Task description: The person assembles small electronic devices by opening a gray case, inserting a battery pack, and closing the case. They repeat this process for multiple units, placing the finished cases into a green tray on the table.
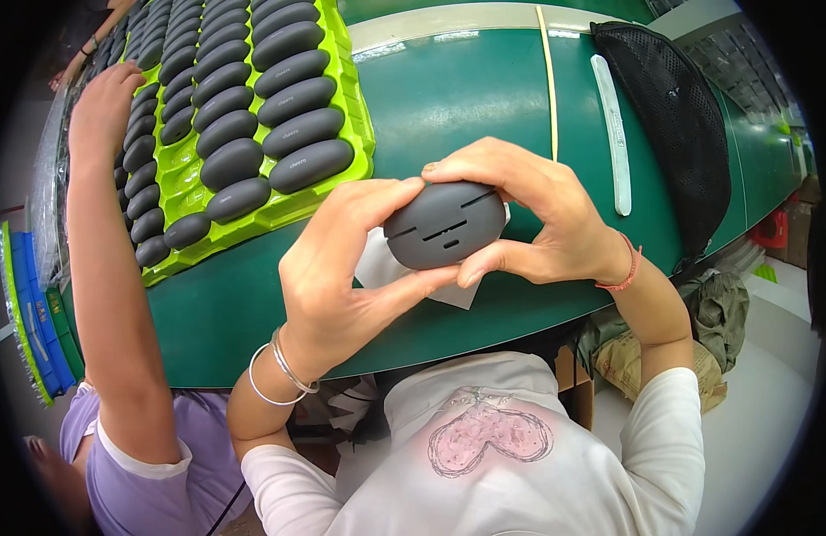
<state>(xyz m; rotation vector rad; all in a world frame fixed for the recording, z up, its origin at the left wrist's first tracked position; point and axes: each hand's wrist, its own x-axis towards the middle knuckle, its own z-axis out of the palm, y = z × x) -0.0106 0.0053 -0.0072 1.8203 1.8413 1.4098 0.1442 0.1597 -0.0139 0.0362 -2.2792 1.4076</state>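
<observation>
Closest to me, I see both hands raised above the near edge of the green tabletop (484,98), sharing one dark grey oval case (444,225). My left hand (341,268) has its grip closed about the case's left end: the thumb lies across the upper left rim and the fingers curl under the bottom edge. My right hand (538,219) closes on the right end, fingertips pressed along the top, thumb tucked beneath. The case sits squarely between the two grips, its slotted face turned up toward me. Its right end and underside are hidden by fingers, so I cannot tell how deep the fingers reach behind it. A white sheet (386,268) shows just below the case, mostly covered by my left hand; whether either hand touches it I cannot tell.

To the left, another person's arm (109,268) stretches up, the hand resting on the edge of a bright green tray (350,98) filled with rows of matching grey cases. Farther off lie a thin yellow stick (548,80), a pale translucent strip (612,125) and a black mesh bag (681,116), cut off by the fisheye rim.
</observation>
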